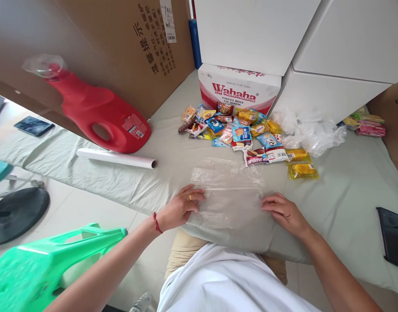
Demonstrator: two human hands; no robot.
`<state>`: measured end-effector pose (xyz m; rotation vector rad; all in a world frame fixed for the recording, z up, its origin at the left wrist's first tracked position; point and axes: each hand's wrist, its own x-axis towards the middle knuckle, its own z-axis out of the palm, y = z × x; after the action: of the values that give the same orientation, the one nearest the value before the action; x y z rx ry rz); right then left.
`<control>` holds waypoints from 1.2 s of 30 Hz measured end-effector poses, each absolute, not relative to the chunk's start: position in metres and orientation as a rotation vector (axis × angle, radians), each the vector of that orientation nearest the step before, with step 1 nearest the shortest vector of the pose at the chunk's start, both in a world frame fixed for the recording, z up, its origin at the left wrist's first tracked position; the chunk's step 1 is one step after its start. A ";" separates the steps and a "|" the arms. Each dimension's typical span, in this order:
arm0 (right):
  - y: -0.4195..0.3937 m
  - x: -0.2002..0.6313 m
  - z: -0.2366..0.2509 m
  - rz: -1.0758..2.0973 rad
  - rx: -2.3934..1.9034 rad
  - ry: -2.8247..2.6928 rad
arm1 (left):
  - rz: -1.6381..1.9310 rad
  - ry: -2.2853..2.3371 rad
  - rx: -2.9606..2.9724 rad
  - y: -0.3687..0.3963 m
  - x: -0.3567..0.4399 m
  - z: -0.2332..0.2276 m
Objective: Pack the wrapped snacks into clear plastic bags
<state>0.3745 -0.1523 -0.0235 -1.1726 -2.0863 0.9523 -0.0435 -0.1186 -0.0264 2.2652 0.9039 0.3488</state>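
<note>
Head view: clear plastic bag [231, 203] lies flat on the cloth [166, 173], directly between the two sets of fingers. From the left hand [177, 210] it extends rightward; from the right hand [288, 214], leftward. Each side edge meets the fingertips on that side, so neither hand is clearly nearer; the left overlaps the film slightly more. Long axis: uncertain, width and depth look similar. A straight pale line crosses the bag left to right, about level with the left fingertips.

Fingers: left ones bent and slightly spread; right ones nearly side by side, reaching inward. Cannot tell whether either hand pinches the film.

Bag appearance: thin, colourless, see-through, cloth showing beneath; wrinkled, with glossy crinkles toward the far edge. Near edge hard to make out.

Surroundings: ahead of the fingers, just past the bag's far edge, a pile of wrapped snacks [215, 125]. Ahead and to the right of the right fingers, a crumpled white bundle [322, 132] of thin plastic. Left of the left fingers, well apart, a white roll [116, 158].
</note>
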 end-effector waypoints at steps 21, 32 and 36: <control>-0.182 0.325 -0.043 0.459 -1.153 -2.772 | 0.324 1.559 2.527 -0.096 0.030 -0.043; -0.099 0.368 0.027 0.806 -1.381 -2.372 | 0.281 1.692 2.512 -0.091 0.027 -0.052; 0.025 0.320 0.032 0.376 -1.480 -2.340 | 0.270 1.691 2.516 -0.091 0.026 -0.052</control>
<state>0.3200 0.0254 0.0323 -1.4805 -2.3395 0.3761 0.0263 -0.0910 -0.0518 2.5165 1.6907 0.2700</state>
